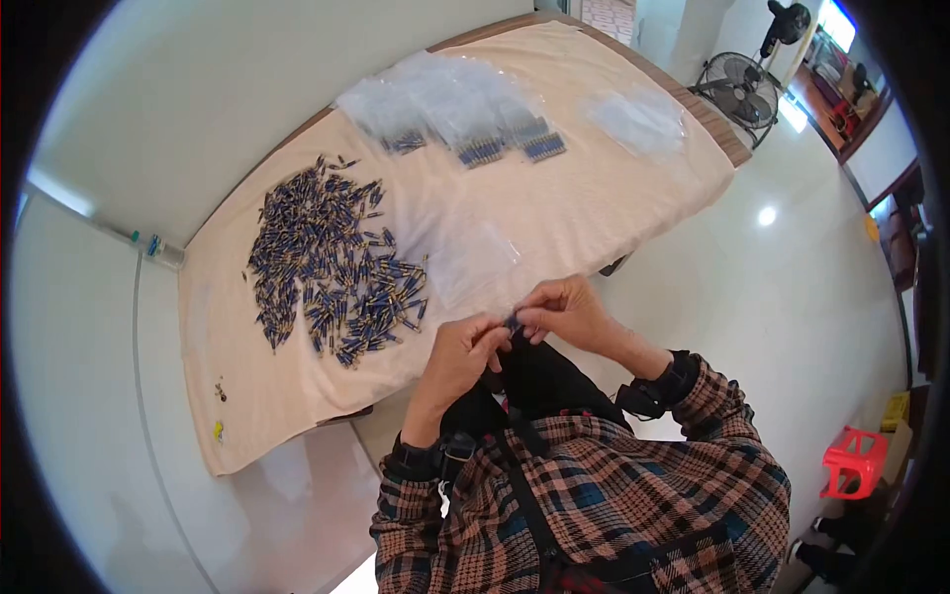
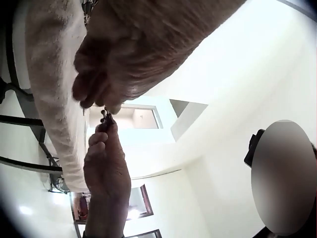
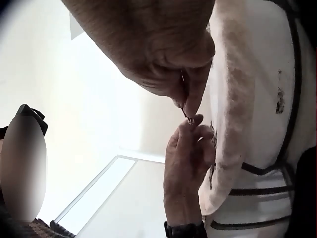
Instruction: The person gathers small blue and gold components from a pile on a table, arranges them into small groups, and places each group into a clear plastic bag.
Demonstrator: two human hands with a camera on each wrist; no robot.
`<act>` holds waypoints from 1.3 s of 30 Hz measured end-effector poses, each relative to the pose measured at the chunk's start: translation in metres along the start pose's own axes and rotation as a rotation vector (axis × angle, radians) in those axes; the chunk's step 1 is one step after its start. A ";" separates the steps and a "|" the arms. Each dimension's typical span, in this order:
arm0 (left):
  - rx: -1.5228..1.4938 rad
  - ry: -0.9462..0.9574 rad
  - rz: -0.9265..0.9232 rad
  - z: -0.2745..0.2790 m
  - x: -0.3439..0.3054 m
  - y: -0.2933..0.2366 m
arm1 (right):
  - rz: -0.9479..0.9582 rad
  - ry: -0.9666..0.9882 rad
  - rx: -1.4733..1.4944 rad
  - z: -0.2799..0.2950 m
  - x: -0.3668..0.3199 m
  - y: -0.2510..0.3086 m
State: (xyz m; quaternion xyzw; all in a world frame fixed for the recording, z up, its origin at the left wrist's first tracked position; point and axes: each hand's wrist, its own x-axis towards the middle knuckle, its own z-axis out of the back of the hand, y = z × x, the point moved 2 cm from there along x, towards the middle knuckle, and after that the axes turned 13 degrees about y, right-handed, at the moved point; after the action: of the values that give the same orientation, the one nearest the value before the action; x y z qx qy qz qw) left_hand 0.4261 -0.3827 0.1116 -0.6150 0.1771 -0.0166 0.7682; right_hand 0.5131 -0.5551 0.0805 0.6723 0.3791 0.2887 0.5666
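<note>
Both hands meet at the table's near edge, above the lap. The left hand [image 1: 457, 358] and the right hand [image 1: 577, 315] pinch small dark pieces [image 1: 512, 323] between them, mostly covered by the fingertips. In the left wrist view the dark pieces [image 2: 106, 118] stick up from the fingertips of the right hand [image 2: 106, 163], close under the left hand [image 2: 124, 54]. From the right wrist the left hand [image 3: 187, 161] shows below the right hand [image 3: 163, 54], fingertips almost touching. How many pieces are held, I cannot tell.
A large pile of blue and gold pieces [image 1: 317, 247] covers the cloth's left part. Clear bags [image 1: 435, 94], some with rows of pieces [image 1: 481, 150], lie at the back; more bags [image 1: 641, 121] lie right. A flat bag [image 1: 470, 259] is beyond the hands. A fan [image 1: 739, 89] stands behind.
</note>
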 end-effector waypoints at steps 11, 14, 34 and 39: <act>0.693 -0.547 -0.203 0.039 0.028 0.023 | 0.153 -0.395 -0.061 0.077 0.049 0.007; 0.686 -0.503 -0.200 0.039 0.031 0.029 | 0.122 -0.329 -0.090 0.075 0.057 0.006; 0.667 -0.378 -0.246 0.049 0.044 0.018 | 0.152 -0.241 -0.338 0.055 0.061 0.012; 0.567 -0.339 -0.204 0.055 0.042 0.021 | 0.159 -0.229 -0.336 0.053 0.062 0.005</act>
State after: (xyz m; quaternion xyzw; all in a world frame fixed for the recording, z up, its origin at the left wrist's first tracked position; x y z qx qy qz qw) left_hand 0.4773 -0.3364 0.0909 -0.3858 -0.0271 -0.0396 0.9214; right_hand 0.5917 -0.5325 0.0730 0.6247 0.2047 0.3134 0.6853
